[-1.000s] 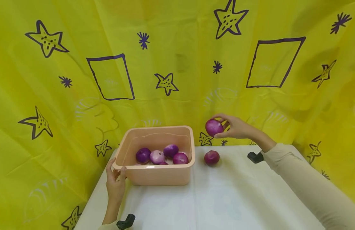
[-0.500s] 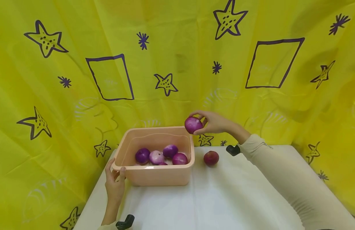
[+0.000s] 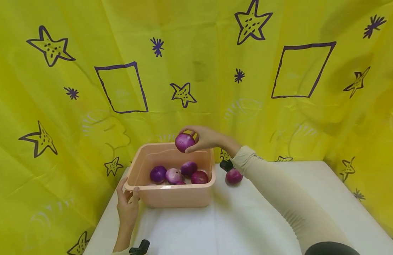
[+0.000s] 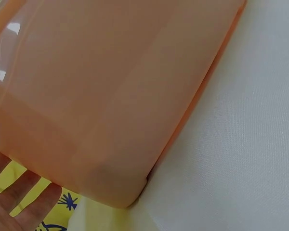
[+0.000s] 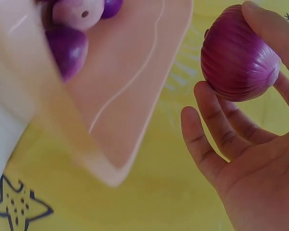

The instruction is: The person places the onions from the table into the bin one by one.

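Note:
My right hand (image 3: 201, 137) pinches a purple-red onion (image 3: 184, 142) between thumb and fingers, above the back right part of a peach plastic tub (image 3: 175, 197). In the right wrist view the held onion (image 5: 238, 55) shows its ribbed skin, with the thumb on top. My left hand (image 3: 127, 205) holds the tub's front left corner, thumb at the front rim and fingers along the left side. Several onions lie in the tub, among them a pale one (image 3: 174, 175) and a dark purple one (image 3: 158, 174). The tub's front wall partly hides them.
Another red onion (image 3: 233, 176) lies on the white table (image 3: 183, 230) right of the tub, partly behind the right wrist. A yellow curtain (image 3: 203, 53) with drawn stars hangs close behind the table and down both sides.
My right hand has carried the onion leftward, from above the table right of the tub to above the tub. The left hand has stayed at the tub's corner.

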`<action>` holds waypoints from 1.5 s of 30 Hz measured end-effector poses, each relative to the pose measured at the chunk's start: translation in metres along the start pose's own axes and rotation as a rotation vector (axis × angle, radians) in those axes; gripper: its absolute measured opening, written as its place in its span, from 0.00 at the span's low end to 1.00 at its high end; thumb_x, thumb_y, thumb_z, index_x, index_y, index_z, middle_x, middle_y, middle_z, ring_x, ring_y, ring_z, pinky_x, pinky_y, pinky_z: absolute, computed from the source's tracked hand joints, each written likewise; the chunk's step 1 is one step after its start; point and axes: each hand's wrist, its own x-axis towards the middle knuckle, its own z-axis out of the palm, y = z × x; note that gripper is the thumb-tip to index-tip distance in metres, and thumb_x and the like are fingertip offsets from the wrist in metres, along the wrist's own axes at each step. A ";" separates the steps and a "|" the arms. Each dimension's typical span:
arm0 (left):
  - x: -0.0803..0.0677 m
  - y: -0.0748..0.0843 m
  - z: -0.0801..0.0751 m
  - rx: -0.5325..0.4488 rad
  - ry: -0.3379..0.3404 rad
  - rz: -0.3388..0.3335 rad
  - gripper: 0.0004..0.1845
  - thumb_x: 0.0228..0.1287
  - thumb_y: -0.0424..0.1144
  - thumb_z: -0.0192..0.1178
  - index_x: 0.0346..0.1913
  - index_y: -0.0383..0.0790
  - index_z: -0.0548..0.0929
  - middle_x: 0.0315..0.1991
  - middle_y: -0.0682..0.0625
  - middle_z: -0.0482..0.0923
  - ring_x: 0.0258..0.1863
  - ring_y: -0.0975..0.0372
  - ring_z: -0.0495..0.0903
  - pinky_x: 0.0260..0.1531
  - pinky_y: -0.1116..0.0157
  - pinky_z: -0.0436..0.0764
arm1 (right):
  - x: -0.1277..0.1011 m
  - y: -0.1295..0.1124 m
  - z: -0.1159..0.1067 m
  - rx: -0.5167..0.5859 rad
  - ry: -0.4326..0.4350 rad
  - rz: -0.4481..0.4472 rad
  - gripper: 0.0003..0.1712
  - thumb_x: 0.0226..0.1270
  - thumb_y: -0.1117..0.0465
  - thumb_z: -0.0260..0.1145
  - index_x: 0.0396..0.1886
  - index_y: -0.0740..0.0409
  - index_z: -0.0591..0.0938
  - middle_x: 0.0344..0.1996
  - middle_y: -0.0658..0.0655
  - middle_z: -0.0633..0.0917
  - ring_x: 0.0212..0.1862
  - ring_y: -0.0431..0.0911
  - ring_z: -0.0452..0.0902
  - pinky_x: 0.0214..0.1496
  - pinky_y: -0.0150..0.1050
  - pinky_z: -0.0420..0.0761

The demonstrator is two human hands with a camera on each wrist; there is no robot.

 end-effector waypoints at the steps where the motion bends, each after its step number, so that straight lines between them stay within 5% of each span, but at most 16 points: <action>1: 0.000 0.000 0.000 0.002 -0.002 -0.005 0.33 0.78 0.39 0.56 0.80 0.49 0.57 0.77 0.39 0.63 0.49 0.79 0.73 0.41 0.83 0.77 | 0.004 -0.001 0.003 0.001 -0.003 -0.003 0.40 0.57 0.53 0.82 0.68 0.47 0.74 0.51 0.59 0.81 0.42 0.54 0.85 0.49 0.39 0.85; 14: 0.000 0.004 0.001 0.010 -0.004 -0.006 0.33 0.79 0.44 0.55 0.80 0.54 0.56 0.78 0.42 0.60 0.59 0.50 0.75 0.42 0.83 0.77 | 0.025 -0.009 0.027 0.053 -0.012 -0.027 0.37 0.58 0.55 0.81 0.65 0.48 0.75 0.56 0.56 0.80 0.53 0.51 0.79 0.50 0.36 0.84; 21: 0.000 0.003 0.002 0.010 -0.001 -0.005 0.32 0.79 0.45 0.54 0.80 0.55 0.56 0.78 0.42 0.60 0.61 0.47 0.75 0.42 0.84 0.76 | 0.027 -0.005 0.035 0.056 -0.017 -0.041 0.37 0.58 0.56 0.81 0.65 0.49 0.74 0.54 0.57 0.81 0.52 0.51 0.80 0.51 0.36 0.84; 32: -0.001 0.003 0.001 0.003 -0.010 -0.007 0.33 0.79 0.42 0.55 0.80 0.53 0.55 0.78 0.42 0.61 0.55 0.64 0.74 0.42 0.83 0.77 | 0.029 -0.002 0.040 0.067 -0.067 -0.003 0.48 0.62 0.56 0.78 0.78 0.53 0.64 0.73 0.65 0.69 0.70 0.65 0.68 0.68 0.58 0.74; 38: 0.000 0.001 0.001 0.006 -0.001 -0.010 0.33 0.79 0.42 0.56 0.80 0.54 0.56 0.77 0.42 0.62 0.55 0.64 0.75 0.42 0.82 0.77 | 0.029 -0.001 0.040 0.064 -0.060 0.002 0.48 0.62 0.56 0.78 0.78 0.53 0.64 0.72 0.67 0.70 0.67 0.66 0.71 0.64 0.57 0.77; 45: -0.001 0.002 0.001 -0.004 -0.008 -0.005 0.33 0.78 0.42 0.56 0.80 0.52 0.56 0.77 0.40 0.62 0.51 0.76 0.73 0.42 0.83 0.77 | 0.027 -0.001 0.040 0.072 -0.054 -0.004 0.47 0.63 0.56 0.78 0.78 0.51 0.65 0.69 0.69 0.72 0.63 0.68 0.74 0.61 0.53 0.79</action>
